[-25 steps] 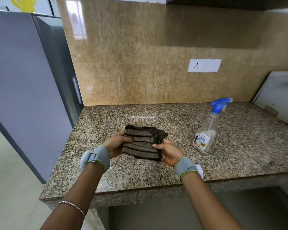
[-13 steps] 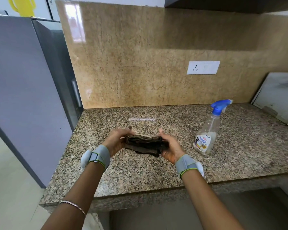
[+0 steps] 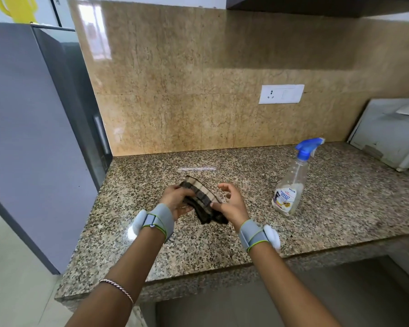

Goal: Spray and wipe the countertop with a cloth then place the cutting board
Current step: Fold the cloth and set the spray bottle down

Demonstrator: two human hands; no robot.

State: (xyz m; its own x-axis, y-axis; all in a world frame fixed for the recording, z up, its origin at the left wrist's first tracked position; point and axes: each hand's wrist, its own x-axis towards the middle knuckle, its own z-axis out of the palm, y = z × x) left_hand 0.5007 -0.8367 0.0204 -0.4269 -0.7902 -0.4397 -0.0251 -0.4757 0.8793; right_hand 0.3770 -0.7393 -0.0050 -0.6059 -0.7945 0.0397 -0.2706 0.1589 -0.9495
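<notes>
- Dark brown folded cloth with pale stripes (image 3: pixel 198 193): held just above the speckled brown granite countertop (image 3: pixel 340 208), near its middle, between the 2 hands.
- Left hand (image 3: pixel 175 202): fingers curled round the left end of the cloth, clamped on it.
- Right hand (image 3: pixel 233 206): thumb pinches the near right edge of the cloth against the palm side; the upper fingers are lifted and curved, clear of the fabric.
- Clear plastic spray bottle with blue trigger head (image 3: pixel 291 187): upright on the countertop, right of the hands and apart from them.
- White rectangular cutting board (image 3: pixel 392 135): at the far right, leaning tilted against the tan tiled wall, partly cut off by the frame edge.
- Grey wristbands (image 3: pixel 158 220): 1 on each wrist.
- White wall socket (image 3: pixel 281 93): on the tiles above the bottle.
- Grey refrigerator (image 3: pixel 28 138): stands left of the countertop.
</notes>
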